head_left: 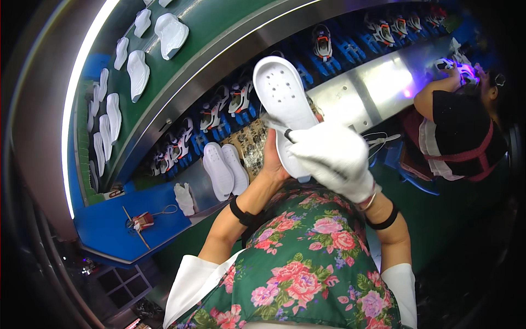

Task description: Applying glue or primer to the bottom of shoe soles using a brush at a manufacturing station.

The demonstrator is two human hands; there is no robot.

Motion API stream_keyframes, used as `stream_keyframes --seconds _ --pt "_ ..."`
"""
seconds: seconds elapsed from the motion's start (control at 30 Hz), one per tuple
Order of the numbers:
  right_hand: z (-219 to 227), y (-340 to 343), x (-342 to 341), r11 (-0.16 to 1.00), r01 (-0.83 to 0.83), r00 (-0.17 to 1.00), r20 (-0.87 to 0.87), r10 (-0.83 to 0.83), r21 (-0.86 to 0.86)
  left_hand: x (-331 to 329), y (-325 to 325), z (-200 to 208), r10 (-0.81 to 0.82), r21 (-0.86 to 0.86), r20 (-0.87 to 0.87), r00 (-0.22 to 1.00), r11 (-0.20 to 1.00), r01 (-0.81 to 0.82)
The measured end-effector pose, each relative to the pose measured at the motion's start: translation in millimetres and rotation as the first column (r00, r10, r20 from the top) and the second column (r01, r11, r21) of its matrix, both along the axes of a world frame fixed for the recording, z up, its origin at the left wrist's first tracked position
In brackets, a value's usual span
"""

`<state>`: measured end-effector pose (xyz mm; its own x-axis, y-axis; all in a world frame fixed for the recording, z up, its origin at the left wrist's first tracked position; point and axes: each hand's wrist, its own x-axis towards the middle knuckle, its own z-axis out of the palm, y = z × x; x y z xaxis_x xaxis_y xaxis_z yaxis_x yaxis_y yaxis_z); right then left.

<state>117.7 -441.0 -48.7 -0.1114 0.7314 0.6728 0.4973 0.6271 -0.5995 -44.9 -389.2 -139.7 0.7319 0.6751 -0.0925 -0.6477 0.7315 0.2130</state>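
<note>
A white shoe sole (279, 88), with small dark holes in its upper part, is held up in front of my apron, its inner side facing me. My bare left hand (272, 156) grips its lower left edge from beneath. In a white glove, my right hand (334, 159) is closed around a slim tool that looks like a brush (287, 133). Its blurred pale tip lies over the middle of the sole; whether it touches cannot be made out. The gloved hand hides the sole's lower right part.
Two white soles (218, 171) lean beside a patterned brown sheet (249, 145). A white glove (184, 198) lies near the blue table (109, 225). Shoes (322, 43) stand along blue racks; more soles (138, 75) lie on the green belt (205, 24). A co-worker (457, 120) sits at right.
</note>
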Motion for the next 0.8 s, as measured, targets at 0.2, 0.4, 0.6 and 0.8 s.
stream_keyframes --seconds 0.2,0.4,0.6,0.8 --pt "-8.7 5.9 9.9 0.995 0.078 0.997 -0.005 -0.078 0.068 13.1 14.6 11.5 0.067 -0.059 0.020 0.998 0.996 -0.066" --pt "-19.1 2.3 5.7 0.994 -0.060 0.966 -0.258 0.035 -0.091 17.8 20.5 28.1 0.084 -0.047 0.143 0.986 0.996 -0.078" --pt "-29.3 -13.3 -4.9 0.993 -0.120 0.987 -0.104 0.120 0.003 9.6 38.9 -0.8 -0.113 0.120 0.149 0.982 0.988 0.095" --pt "-24.8 -5.7 14.4 0.994 -0.083 0.983 -0.172 0.069 -0.072 14.3 32.4 19.8 0.085 -0.094 0.042 0.995 0.992 -0.081"
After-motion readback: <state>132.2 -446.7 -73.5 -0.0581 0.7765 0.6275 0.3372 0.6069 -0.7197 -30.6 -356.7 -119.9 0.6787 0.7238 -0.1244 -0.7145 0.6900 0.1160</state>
